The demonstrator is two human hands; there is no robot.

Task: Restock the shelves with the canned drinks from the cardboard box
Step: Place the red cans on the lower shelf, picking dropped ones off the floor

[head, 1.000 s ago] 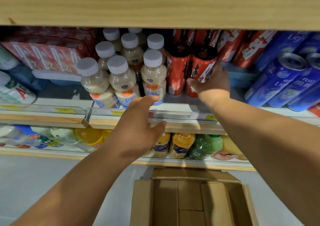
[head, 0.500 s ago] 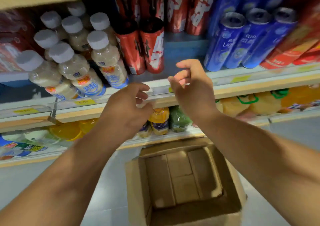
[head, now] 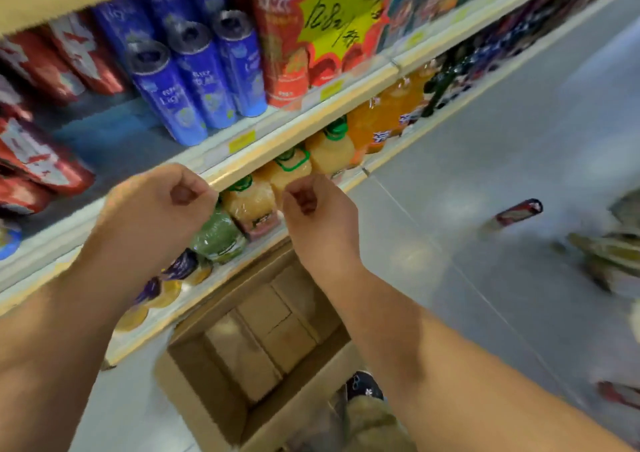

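Observation:
The cardboard box (head: 207,396) stands open on the floor below the shelves, and only its bare bottom flaps show inside. My left hand (head: 152,216) and my right hand (head: 318,216) hover side by side in front of the shelf edge (head: 304,122), both with fingers curled in and nothing in them. Red cans (head: 38,160) lie at the left of the shelf. Three blue cans (head: 194,77) stand to the right of a bare stretch of shelf. The view is blurred.
Juice bottles (head: 287,174) with green caps fill the lower shelf behind my hands. A yellow and red price sign (head: 332,11) hangs over tall red packs. One red can (head: 516,211) lies on the grey floor at the right, near crumpled packaging (head: 609,254). My shoe (head: 363,386) is beside the box.
My right hand has left the red cans and come back off the shelf. Both hands have drawn together and curled shut. The view has swung to the right along the aisle.

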